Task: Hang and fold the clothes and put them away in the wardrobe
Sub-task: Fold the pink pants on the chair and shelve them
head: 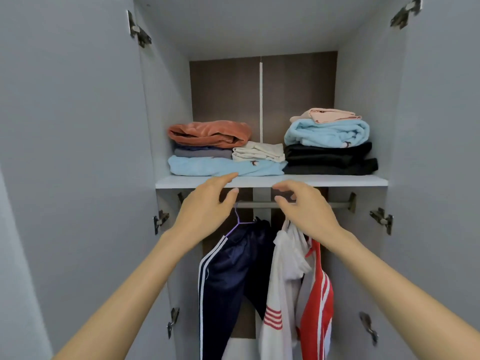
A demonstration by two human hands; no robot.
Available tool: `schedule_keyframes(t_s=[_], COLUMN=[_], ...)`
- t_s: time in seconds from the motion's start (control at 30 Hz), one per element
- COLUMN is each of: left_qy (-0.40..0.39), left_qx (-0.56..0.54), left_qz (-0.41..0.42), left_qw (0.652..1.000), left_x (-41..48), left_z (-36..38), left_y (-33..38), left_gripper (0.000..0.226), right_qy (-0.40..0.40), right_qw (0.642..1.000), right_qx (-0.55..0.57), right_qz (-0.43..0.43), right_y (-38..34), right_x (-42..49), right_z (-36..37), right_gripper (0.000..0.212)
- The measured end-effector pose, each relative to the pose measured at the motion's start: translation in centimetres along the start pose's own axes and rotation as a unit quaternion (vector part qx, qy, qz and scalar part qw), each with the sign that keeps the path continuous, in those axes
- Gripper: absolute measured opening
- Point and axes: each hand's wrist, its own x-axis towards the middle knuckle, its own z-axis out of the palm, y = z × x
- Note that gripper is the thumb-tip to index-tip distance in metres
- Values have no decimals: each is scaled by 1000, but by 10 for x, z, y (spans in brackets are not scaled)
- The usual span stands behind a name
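Note:
Both of my hands reach into the open wardrobe just below the white shelf point(337, 181). My left hand point(205, 203) is held with relaxed fingers, its index tip near the folded light blue garment point(223, 166) at the shelf's front. My right hand point(304, 206) hovers with loosely curled fingers in front of the metal rail point(335, 205), holding nothing. Navy trousers with white stripes point(233, 276) hang from a purple hanger point(240, 222) on the rail. Beside them hang a white top point(283, 281) and a red and white garment point(318, 307).
The shelf carries folded piles: a rust velvet item point(210, 133) on grey ones at left, a cream piece point(259, 151) in the middle, pink point(327, 115) and light blue point(327, 133) on black point(330, 158) at right. Open doors point(65, 152) flank both sides.

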Motion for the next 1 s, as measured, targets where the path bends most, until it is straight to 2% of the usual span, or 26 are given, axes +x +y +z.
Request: schedule_keyframes(t_s=[0.23,0.57,0.77,1.0], left_qy=[-104,-220,-285,-395], left_qx=[-65,-132,-139,-176], left_qz=[33,90,159,228], left_qw=[992,962,935,873], left_x=[-106,-226,-286,-377], left_z=[1,32,78,139], left_y=[35,138,238,378], left_gripper=[45,42,40,39], right_qy=[-10,-23,29,50], right_qw=[995,973,938,876], right_qx=[-42,-112,-119,-147], right_qz=[86,199,324,456], right_y=[-26,-37,-8,29], right_x=[-137,-329,-456,-626], right_z=[-30,-126,-194,-275], right_gripper=[30,30,27,26])
